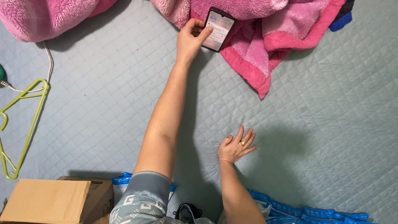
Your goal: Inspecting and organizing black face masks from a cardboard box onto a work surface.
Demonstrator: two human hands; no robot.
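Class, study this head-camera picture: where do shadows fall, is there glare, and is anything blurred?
Head view: even, soft light; the left hand and its arm cast a dark shadow to their right on the quilted mat; the right hand throws a fainter one; the phone screen glows without glare; the sleeve at the bottom edge looks slightly soft.

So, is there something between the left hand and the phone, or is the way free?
Nothing stands between them. The left hand is already on the phone, with the thumb on its lit screen. The phone lies on the edge of the pink blanket. The right hand rests flat on the quilted mat, apart from both.
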